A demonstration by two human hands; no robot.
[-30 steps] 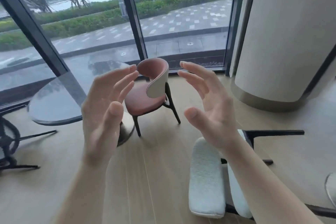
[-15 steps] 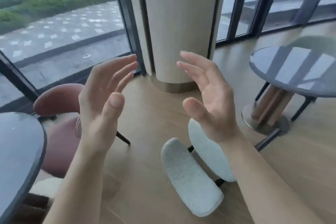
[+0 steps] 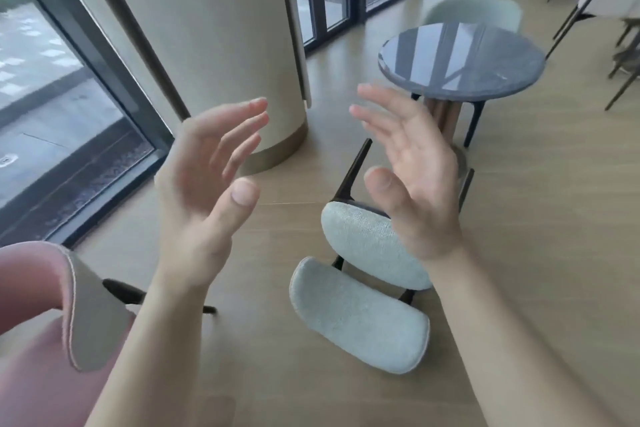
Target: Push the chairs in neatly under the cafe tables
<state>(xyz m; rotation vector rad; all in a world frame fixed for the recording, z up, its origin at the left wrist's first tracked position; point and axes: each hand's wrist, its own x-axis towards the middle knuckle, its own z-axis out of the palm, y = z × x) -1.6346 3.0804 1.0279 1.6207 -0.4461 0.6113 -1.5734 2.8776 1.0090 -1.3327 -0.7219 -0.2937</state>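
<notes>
Both hands raised, palms facing: left hand, right hand, fingers spread, grasping nothing. Pale green chair sits on wood floor, pulled out from round grey table beyond. Pink chair near left

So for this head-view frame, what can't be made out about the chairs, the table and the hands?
- Pale grey chair: the right hand covers part of its seat and legs.
- Pink chair: cut off by the left and bottom edges, with the left hand and its forearm across it.
- Round table: its base sits mostly behind the right hand.
- Pale chair beyond the table: blurred and largely hidden by it.
</notes>
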